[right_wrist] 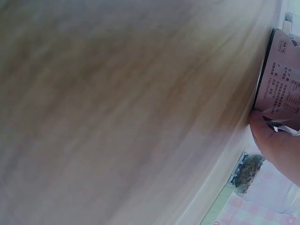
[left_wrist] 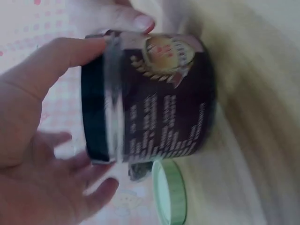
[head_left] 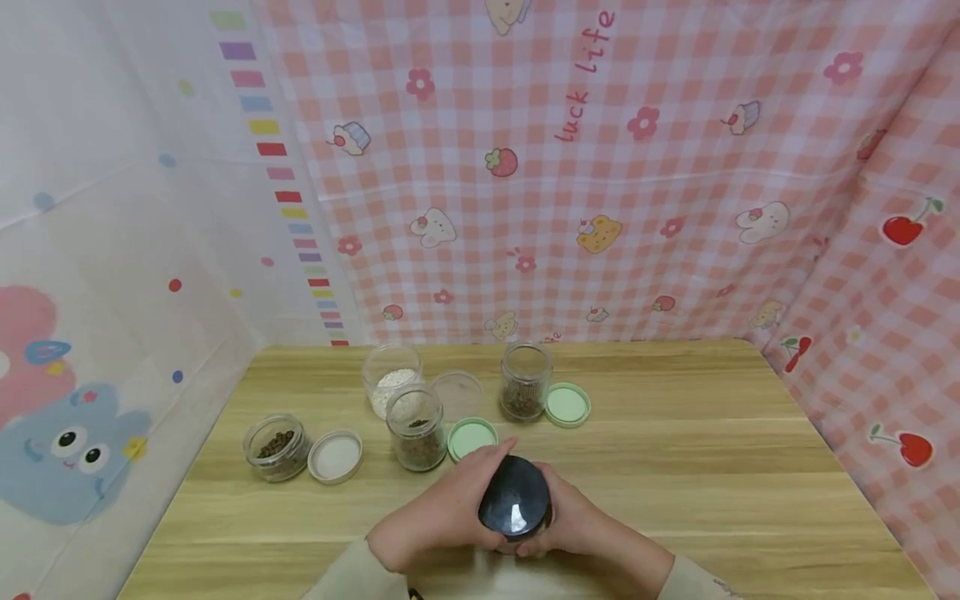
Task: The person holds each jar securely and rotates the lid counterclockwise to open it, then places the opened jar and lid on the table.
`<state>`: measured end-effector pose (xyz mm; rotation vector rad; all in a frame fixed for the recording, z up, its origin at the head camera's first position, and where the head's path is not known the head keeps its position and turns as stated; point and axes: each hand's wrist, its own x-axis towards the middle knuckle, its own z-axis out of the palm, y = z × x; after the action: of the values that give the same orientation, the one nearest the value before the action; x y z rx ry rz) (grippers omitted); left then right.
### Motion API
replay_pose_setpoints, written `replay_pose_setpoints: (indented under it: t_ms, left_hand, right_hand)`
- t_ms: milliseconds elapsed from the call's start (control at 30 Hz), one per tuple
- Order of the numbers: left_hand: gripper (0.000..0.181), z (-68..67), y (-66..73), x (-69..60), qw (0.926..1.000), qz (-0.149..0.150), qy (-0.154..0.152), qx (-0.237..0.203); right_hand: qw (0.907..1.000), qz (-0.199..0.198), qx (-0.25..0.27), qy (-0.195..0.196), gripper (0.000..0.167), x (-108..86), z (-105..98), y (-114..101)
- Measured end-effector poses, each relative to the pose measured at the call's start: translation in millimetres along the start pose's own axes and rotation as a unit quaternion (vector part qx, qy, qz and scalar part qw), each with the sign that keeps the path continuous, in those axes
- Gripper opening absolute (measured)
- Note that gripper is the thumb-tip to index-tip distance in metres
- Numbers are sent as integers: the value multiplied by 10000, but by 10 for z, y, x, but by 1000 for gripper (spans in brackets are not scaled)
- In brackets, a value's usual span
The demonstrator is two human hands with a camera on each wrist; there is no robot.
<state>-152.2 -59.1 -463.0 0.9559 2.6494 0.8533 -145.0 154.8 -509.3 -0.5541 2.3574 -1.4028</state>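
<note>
A jar (left_wrist: 164, 101) with a dark label and a shiny black lid (head_left: 514, 497) stands near the table's front edge. My left hand (head_left: 467, 498) grips the lid from the left, thumb on one side of its rim and fingertips on the other in the left wrist view. From the right, my right hand (head_left: 564, 515) holds the jar's body. In the right wrist view, its thumb (right_wrist: 269, 136) lies against the pinkish label (right_wrist: 283, 79). Beyond the hands, a green-rimmed lid (head_left: 473, 437) lies beside an open glass jar (head_left: 417, 437) with dark bits inside.
At the left, a low jar (head_left: 277, 450) of brown pieces stands by a white lid (head_left: 335, 457). Farther back are a jar of white grains (head_left: 392, 383), a clear lid (head_left: 457, 393), another jar (head_left: 525, 387) with dark contents and a second green lid (head_left: 567, 405). Patterned cloth hangs behind.
</note>
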Motion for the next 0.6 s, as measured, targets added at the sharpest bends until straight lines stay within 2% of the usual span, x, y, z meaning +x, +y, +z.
replay_pose_setpoints:
  t_ms: [100, 233, 333, 367, 433, 533, 600]
  left_hand:
    - [117, 87, 35, 15, 9968, -498, 508, 376]
    - [121, 269, 76, 23, 9833, -1092, 1213, 800]
    - [123, 348, 91, 18, 9773, -1211, 1446, 964]
    - [124, 358, 92, 15, 9773, -1199, 1452, 970]
    - [125, 339, 88, 4, 9833, -1032, 1282, 778]
    - [126, 256, 54, -9, 9955, -438, 699, 462]
    - [124, 188, 24, -14, 9993, 6, 238, 271]
  right_hand:
    - [10000, -31, -83, 39, 100, -8, 1, 3]
    - [10000, -55, -52, 26, 100, -11, 8, 5]
    - [10000, -60, -19, 15, 100, -14, 10, 4]
    - [9999, -101, -40, 33, 99, -12, 9, 3]
    - [9998, -132, -126, 40, 98, -9, 7, 2]
    - [9998, -116, -138, 6, 98, -5, 0, -6]
    - [10000, -47, -76, -40, 100, -4, -8, -15]
